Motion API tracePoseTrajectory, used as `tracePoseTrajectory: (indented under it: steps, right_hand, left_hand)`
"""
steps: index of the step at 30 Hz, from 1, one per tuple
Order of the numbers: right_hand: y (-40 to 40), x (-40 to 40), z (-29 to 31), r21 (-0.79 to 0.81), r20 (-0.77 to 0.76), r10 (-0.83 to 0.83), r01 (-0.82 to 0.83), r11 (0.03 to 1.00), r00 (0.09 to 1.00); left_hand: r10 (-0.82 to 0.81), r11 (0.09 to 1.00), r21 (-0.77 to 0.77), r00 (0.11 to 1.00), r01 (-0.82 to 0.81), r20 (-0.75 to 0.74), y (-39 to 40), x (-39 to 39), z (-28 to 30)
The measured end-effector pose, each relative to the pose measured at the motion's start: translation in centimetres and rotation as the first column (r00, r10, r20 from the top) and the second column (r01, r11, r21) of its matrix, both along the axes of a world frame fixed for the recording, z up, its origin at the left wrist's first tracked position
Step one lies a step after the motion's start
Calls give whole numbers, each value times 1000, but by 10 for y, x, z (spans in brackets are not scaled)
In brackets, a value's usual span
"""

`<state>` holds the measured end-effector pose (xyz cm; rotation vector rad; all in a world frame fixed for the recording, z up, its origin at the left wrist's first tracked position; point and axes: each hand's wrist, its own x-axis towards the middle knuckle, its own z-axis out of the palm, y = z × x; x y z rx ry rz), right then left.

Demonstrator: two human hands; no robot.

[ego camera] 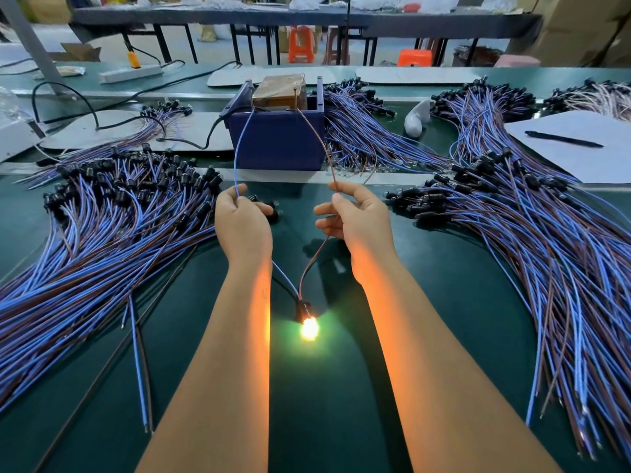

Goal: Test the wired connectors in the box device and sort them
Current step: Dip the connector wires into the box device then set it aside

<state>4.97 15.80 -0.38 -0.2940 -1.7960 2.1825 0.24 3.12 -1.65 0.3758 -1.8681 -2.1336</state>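
The left hand (243, 224) pinches a thin blue wire (239, 155) between thumb and forefinger, the other fingers curled loosely behind. The right hand (355, 216) pinches a thin brown wire (319, 141) the same way, its lower fingers half spread. Both wires rise from the fingertips in smooth arcs to the top edge of a dark blue, boxy plastic tester (278, 138) just beyond the hands, which holds a tan, tape-wrapped block (280, 90). Below the fingers, the same two wires run down between the wrists and join at a small black cylindrical connector (303, 308), whose bulb (309, 327) glows bright yellow-white, casting orange light on both forearms. It hangs over or rests on the smooth dark green bench (341, 404); which, I cannot tell. Left of the left hand lies a dense fan of blue and brown wired connectors (102, 227) with glossy black heads. Right of the right hand spreads a similar pile (529, 250). Farther right, a black pen (563, 139) lies on white paper (587, 158).
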Motion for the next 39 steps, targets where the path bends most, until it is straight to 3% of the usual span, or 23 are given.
tracePoseTrajectory:
  steps: [4, 9, 13, 20, 25, 30, 33, 36, 39]
  right_hand:
    - [0, 0, -1, 12, -5, -3, 3, 1000, 1000]
    - [-4, 2, 0, 74, -59, 4, 0, 997, 998]
    - [-7, 3, -2, 214, -43, 39, -29, 976, 998]
    - [-8, 2, -3, 352, 6, 72, -70, 934, 997]
    - [-6, 2, -2, 492, 103, 130, -164, 855, 986]
    - [-1, 6, 0, 516, 150, 212, -259, 816, 966]
    - [0, 6, -1, 529, 75, 127, -147, 835, 989]
    - [2, 5, -1, 602, -52, -115, 123, 789, 992]
    - [8, 7, 1, 508, -159, -296, 335, 793, 942]
  left_hand:
    - [-29, 999, -20, 1000, 29, 10, -1, 1, 2]
    - [-348, 917, -205, 937, 343, 13, 9, 8, 8]
    - [-472, 857, -249, 881, 452, -26, 18, 17, 8]
    - [-449, 890, -93, 894, 446, -13, 13, 16, 11]
    - [-360, 906, 212, 931, 366, -66, 11, 11, 14]
    - [-313, 826, 465, 945, 320, -95, 2, 9, 18]
    - [-331, 769, 544, 937, 335, -109, 0, 9, 19]
    - [-322, 732, 592, 937, 337, -135, 1, 10, 22]
    - [-292, 694, 645, 944, 319, -152, -2, 10, 23]
